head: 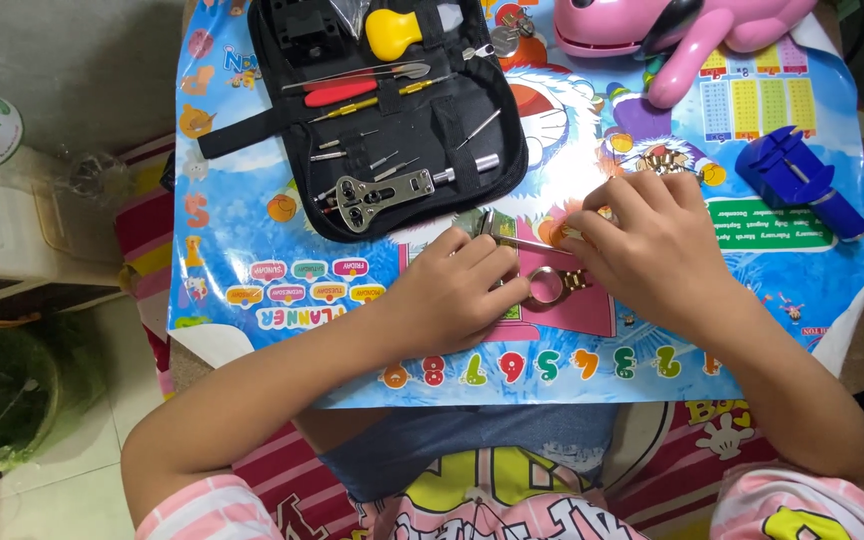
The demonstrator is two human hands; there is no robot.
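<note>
Hands: left (457,290) and right (652,250) pinch gold watch (549,287) | strap mostly hidden | tool tip (512,238) partly covered

Our left hand (457,290) curled, fingers bent, frame centre; our right hand (652,245) arched just right, fingertips down; forearms converge from lower corners.

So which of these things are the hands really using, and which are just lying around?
In use:
- left hand and right hand
- gold watch, held down between them
- thin metal tool, lying against the fingers

Lying about:
- black tool case, open
- yellow-handled tool
- metal case wrench
- blue link remover
- pink toy
</note>
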